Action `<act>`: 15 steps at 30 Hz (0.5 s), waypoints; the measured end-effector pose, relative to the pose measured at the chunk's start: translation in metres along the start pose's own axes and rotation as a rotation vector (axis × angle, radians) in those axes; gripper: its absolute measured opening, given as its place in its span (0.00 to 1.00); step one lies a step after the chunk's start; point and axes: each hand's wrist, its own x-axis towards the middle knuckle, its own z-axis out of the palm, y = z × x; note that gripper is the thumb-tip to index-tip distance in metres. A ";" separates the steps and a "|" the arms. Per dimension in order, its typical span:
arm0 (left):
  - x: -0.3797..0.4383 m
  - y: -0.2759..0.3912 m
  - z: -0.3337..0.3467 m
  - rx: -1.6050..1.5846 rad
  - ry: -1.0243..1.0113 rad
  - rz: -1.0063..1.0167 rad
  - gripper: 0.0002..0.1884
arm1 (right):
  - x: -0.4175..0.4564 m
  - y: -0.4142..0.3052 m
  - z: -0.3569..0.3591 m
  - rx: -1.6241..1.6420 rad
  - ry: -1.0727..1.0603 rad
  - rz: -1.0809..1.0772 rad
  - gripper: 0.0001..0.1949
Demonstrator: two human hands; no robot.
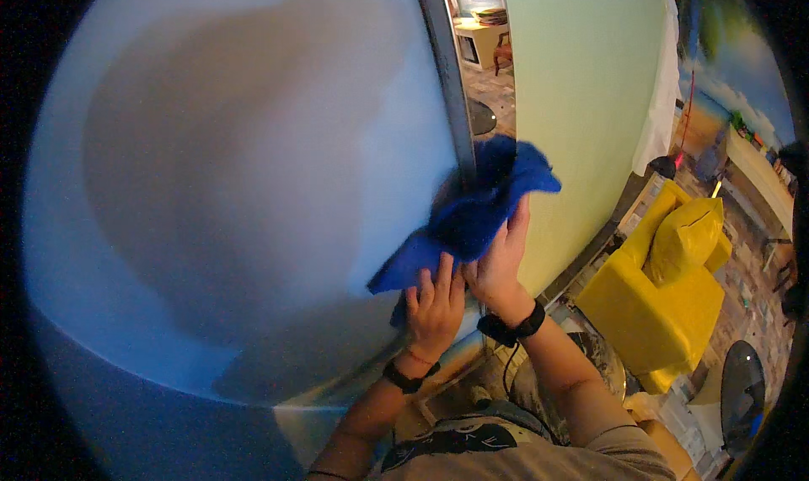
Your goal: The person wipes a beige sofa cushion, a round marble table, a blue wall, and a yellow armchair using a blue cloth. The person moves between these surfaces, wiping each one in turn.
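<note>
A crumpled blue cloth [471,225] lies across the lower part of a dark upright frame edge [445,70] and a narrow mirror-like strip [483,89]. My right hand [505,269] holds the cloth from its right side, fingers pointing up and partly hidden by its folds. My left hand [437,310] is just left of it. Its fingers are straight, with the tips against the cloth's lower edge; whether they press on it is unclear. Both wrists carry black bands, and a cable hangs from the right one.
A broad blue surface [284,215] with shadows fills the left. Right of the strip is a pale green panel [581,102]. A yellow armchair [657,310] with a yellow cushion [686,244] stands at right, near a dark oval object [742,392] on the patterned floor.
</note>
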 end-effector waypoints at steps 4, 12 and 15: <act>0.066 -0.013 -0.030 0.001 0.135 -0.100 0.16 | 0.077 -0.043 -0.011 -0.233 0.058 -0.294 0.40; 0.183 -0.065 -0.093 -0.252 0.314 -0.227 0.35 | 0.208 -0.125 -0.019 -0.137 0.014 -0.395 0.38; 0.209 -0.062 -0.099 -0.354 0.420 -0.218 0.38 | 0.239 -0.136 -0.037 -0.120 -0.091 -0.442 0.37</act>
